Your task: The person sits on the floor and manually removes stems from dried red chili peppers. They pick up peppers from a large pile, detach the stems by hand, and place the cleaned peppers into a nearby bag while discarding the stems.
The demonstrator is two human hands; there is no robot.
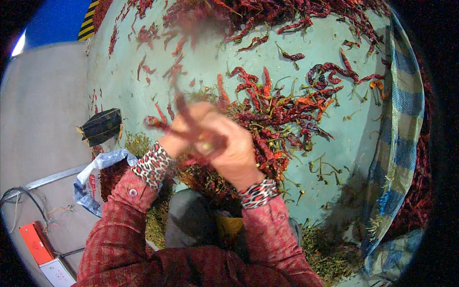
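My two hands are together over the chili heap, smeared by motion. My right hand [232, 148] has its fingers curled round dark red dried chilies [186, 112], with a pale bit at the fingertips. Partly behind it, my left hand [174, 136] is bent in at the same chilies, its fingers mostly hidden and blurred. Just beyond and right of them lies a loose heap of dried red chilies [260, 98] with stems on a pale green surface [334, 138]. Pale dry stems and debris [136, 143] lie beside my left wrist.
A large chili pile [253, 14] spans the back. A checked blue sheet [401, 119] borders the right. At left are a white-blue sack [88, 184], a dark block [100, 126], a metal bar [50, 179], cables [28, 191] and an orange box [36, 241] on the grey floor [43, 105].
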